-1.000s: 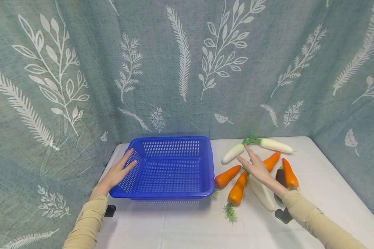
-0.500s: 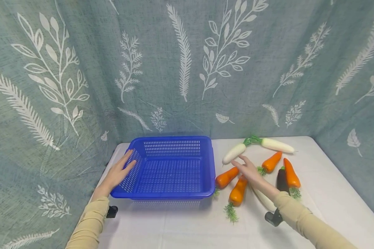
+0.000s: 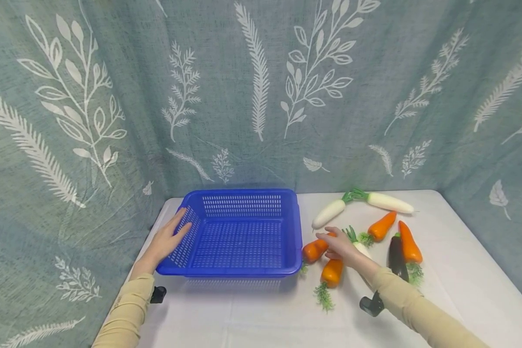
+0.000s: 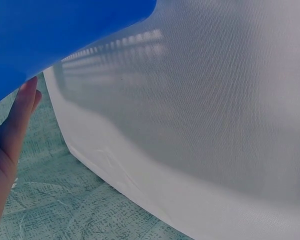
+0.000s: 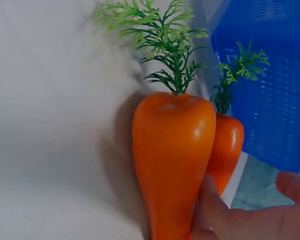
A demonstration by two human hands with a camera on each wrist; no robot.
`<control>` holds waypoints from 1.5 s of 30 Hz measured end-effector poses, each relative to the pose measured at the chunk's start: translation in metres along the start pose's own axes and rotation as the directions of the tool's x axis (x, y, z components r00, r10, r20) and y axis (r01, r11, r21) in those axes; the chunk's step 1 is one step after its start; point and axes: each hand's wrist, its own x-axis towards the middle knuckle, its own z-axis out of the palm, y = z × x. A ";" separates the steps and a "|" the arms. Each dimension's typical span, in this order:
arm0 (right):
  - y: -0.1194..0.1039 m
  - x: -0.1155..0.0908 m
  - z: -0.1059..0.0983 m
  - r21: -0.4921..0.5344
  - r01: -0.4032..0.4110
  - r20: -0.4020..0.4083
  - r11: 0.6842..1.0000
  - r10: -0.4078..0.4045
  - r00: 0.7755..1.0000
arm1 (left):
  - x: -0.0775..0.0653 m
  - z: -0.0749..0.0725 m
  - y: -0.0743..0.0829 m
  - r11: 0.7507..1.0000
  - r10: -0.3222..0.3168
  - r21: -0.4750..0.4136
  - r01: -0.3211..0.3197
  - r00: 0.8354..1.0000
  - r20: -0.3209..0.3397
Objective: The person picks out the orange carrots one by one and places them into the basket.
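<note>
My left hand rests with straight fingers at the left rim of a blue plastic basket. In the left wrist view its fingers lie along the basket's outer wall. My right hand reaches over a carrot just right of the basket. The right wrist view shows its thumb between that carrot and a nearer carrot, and a finger stands apart on the far side. The nearer carrot's leafy top points toward the front.
A white radish lies partly under my right forearm. Two more white radishes lie at the back, leaves together. Farther right are a carrot, an eggplant and another carrot. A patterned curtain hangs behind the white table.
My right hand has moved left and toward the front, from over the radishes down to the carrots beside the basket. The left hand has stayed at the basket's rim.
</note>
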 end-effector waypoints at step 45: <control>0.016 0.025 0.029 -0.078 0.068 -0.136 0.995 -0.078 0.988 | 0.000 0.003 -0.004 1.000 0.000 0.007 0.000 0.999 -0.046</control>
